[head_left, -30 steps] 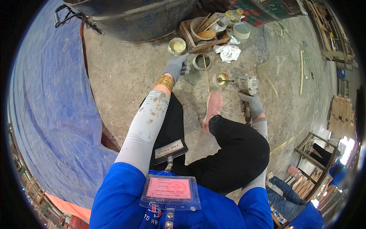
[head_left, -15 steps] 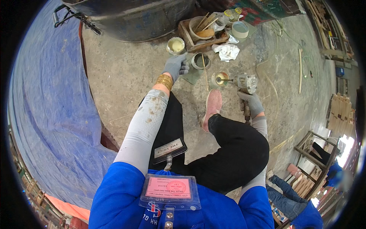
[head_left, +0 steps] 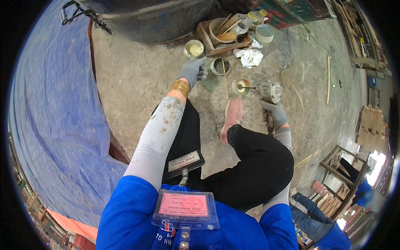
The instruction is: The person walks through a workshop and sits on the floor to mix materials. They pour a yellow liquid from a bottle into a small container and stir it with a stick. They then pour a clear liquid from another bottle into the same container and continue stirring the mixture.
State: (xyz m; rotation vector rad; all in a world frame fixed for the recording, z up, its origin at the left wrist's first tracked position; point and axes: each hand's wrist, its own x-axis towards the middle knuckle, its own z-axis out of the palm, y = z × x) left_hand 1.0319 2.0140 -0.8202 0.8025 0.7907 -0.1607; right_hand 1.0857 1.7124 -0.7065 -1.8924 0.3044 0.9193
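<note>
My right hand [head_left: 275, 113], in a grey glove, is closed round the grip of a power drill [head_left: 270, 91]. The drill's thin shaft points left, with its tip inside a small pot [head_left: 241, 86] of pale yellowish liquid on the floor. My left hand [head_left: 193, 71], also gloved in grey, hangs in front of my left knee with its fingers curled in and nothing visible in them. Just beyond it stands a pot of cream-coloured liquid [head_left: 194, 49]. To its right is a dark-lined pot [head_left: 220, 66] with a thin stick [head_left: 225, 77] leaning across its rim.
A wooden crate [head_left: 204, 36] holds a bowl with sticks. White crumpled cloth [head_left: 250, 57] and a pale round container [head_left: 264, 33] lie near it. A large metal tub [head_left: 154, 23] stands at the back, blue tarp [head_left: 62, 125] at left. Another person [head_left: 318, 225] is at lower right.
The view has shifted very slightly. Both hands and the drill keep nearly the same places, with the drill's tip still in the small pot.
</note>
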